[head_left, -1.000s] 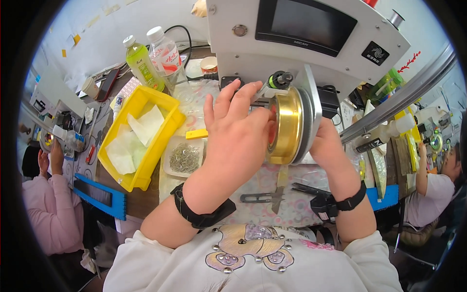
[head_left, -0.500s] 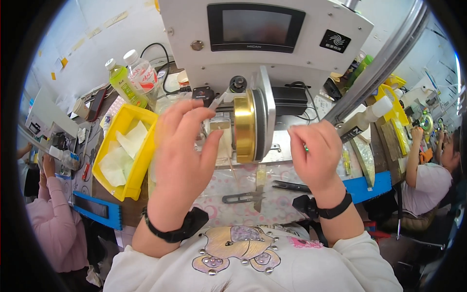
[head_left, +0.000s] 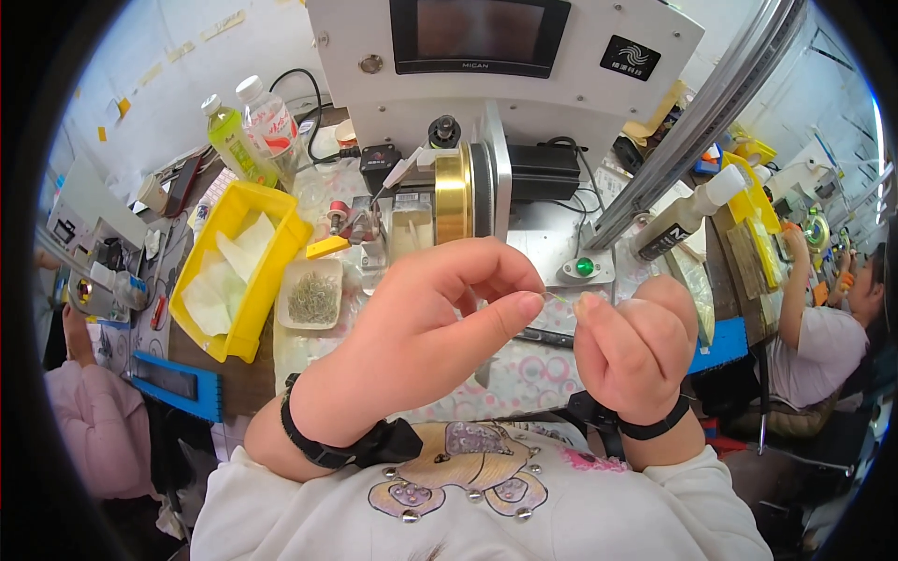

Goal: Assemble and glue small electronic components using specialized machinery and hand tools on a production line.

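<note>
My left hand (head_left: 412, 318) reaches in front of the machine, its thumb and index fingertip pinched together. Facing it, my right hand (head_left: 636, 355) is curled closed, with its thumb and forefinger pinching too. A thin, pale greenish strand (head_left: 559, 298) runs across the small gap between the two sets of fingertips. Its exact kind is too fine to make out. Beyond my left hand stands a brass-coloured drum (head_left: 455, 198) mounted on a metal plate. A green push button (head_left: 585, 267) sits just past my right fingertips.
To the left are a white dish (head_left: 288, 313) of fine metal pieces and a yellow bin (head_left: 190, 329) with white sheets. Two bottles (head_left: 234, 140) stand behind. At right, a white-capped bottle (head_left: 683, 217) leans near a slanted metal post (head_left: 692, 117). Co-workers sit on both sides.
My left hand has moved from beside the drum towards me and right, its fingers closing to a pinch. My right hand has come lower. The dish and the green button now show.
</note>
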The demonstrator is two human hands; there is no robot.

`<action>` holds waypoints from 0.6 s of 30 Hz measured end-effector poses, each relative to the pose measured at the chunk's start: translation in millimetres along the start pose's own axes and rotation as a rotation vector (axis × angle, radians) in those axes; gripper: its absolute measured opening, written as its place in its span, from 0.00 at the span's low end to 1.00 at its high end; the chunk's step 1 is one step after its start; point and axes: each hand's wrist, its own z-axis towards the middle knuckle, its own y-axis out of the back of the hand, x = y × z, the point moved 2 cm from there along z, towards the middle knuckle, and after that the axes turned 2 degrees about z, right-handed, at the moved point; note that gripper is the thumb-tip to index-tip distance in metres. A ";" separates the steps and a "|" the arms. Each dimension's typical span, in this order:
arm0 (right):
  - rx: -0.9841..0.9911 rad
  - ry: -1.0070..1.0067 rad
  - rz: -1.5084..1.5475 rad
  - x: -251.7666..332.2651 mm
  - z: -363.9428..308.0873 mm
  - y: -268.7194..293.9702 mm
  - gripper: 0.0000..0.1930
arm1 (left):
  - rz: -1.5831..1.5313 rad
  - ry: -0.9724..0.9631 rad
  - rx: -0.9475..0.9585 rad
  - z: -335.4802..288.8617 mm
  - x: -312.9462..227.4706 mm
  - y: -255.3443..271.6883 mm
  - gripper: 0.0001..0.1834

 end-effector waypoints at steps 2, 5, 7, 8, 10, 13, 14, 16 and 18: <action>0.007 -0.023 0.006 -1.4 -0.3 -2.6 0.16 | 0.033 -0.009 -0.014 2.7 0.3 -1.3 0.04; 0.061 -0.117 0.067 -5.7 0.4 -6.9 0.15 | 0.155 -0.106 -0.069 5.9 4.5 0.6 0.03; 0.111 -0.187 0.132 -6.1 2.7 -8.8 0.16 | 0.241 -0.188 -0.119 6.9 7.9 2.5 0.02; 0.054 -0.236 0.170 -4.3 3.9 -6.9 0.18 | 0.296 -0.265 -0.157 7.0 8.6 3.4 0.02; 0.002 -0.292 0.204 -3.6 2.3 -6.4 0.20 | 0.346 -0.339 -0.189 10.3 10.3 4.2 0.02; -0.052 -0.182 0.220 0.1 1.3 -10.0 0.24 | 0.365 -0.389 -0.174 14.0 11.9 5.3 0.03; -0.026 -0.207 0.231 0.8 3.2 -12.8 0.25 | 0.375 -0.406 -0.178 14.8 11.7 5.4 0.02; 0.003 -0.237 0.244 2.1 6.7 -15.9 0.26 | 0.384 -0.418 -0.181 15.8 12.2 5.8 0.02; 0.087 -0.307 0.267 2.2 8.6 -19.4 0.25 | 0.423 -0.455 -0.186 16.2 12.4 6.3 0.02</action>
